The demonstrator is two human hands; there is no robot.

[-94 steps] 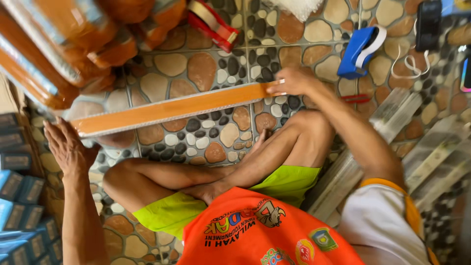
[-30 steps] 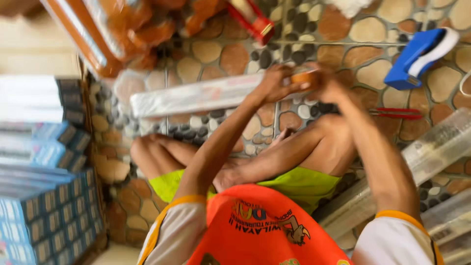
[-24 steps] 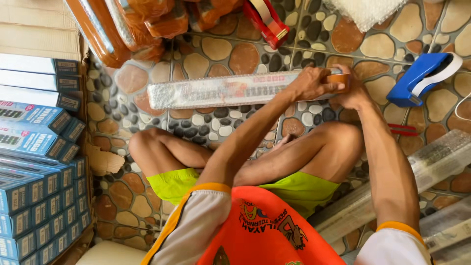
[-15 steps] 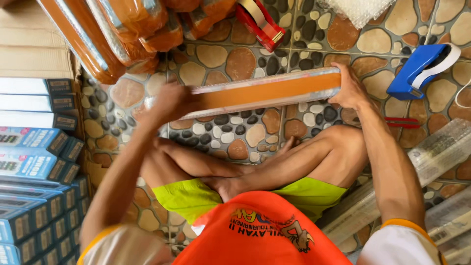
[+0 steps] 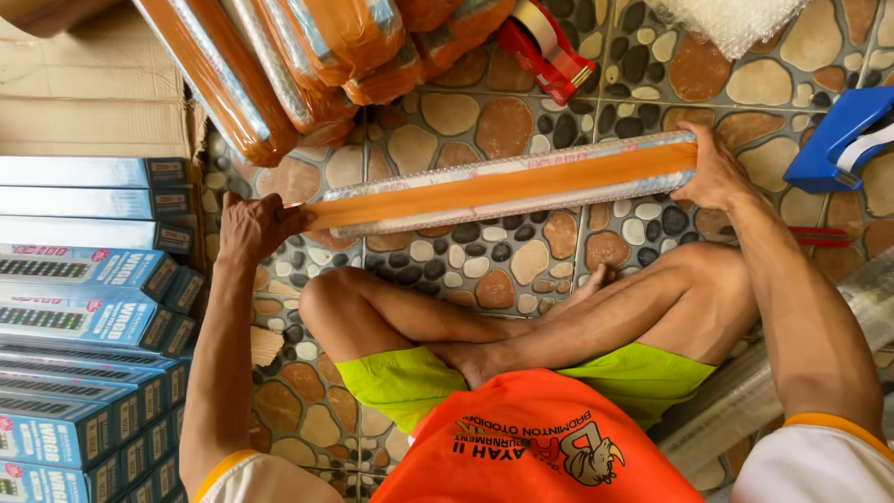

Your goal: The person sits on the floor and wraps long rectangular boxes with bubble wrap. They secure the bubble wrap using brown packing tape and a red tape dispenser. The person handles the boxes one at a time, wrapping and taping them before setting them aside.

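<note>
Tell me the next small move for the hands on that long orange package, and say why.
Probably lift it level and carry it toward the wrapped orange packages piled at the upper left. The left hand grips one end and the right hand the other, so the long orange package is already held at both ends, lying across the pebble-pattern floor before the crossed legs, and it looks wrapped like those.

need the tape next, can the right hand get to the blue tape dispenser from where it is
Probably yes. The right hand grips the end of the long orange pack, and the blue tape dispenser lies just beyond it on bare floor, nothing between. The hand is full, though, so it would have to let go first.
</note>
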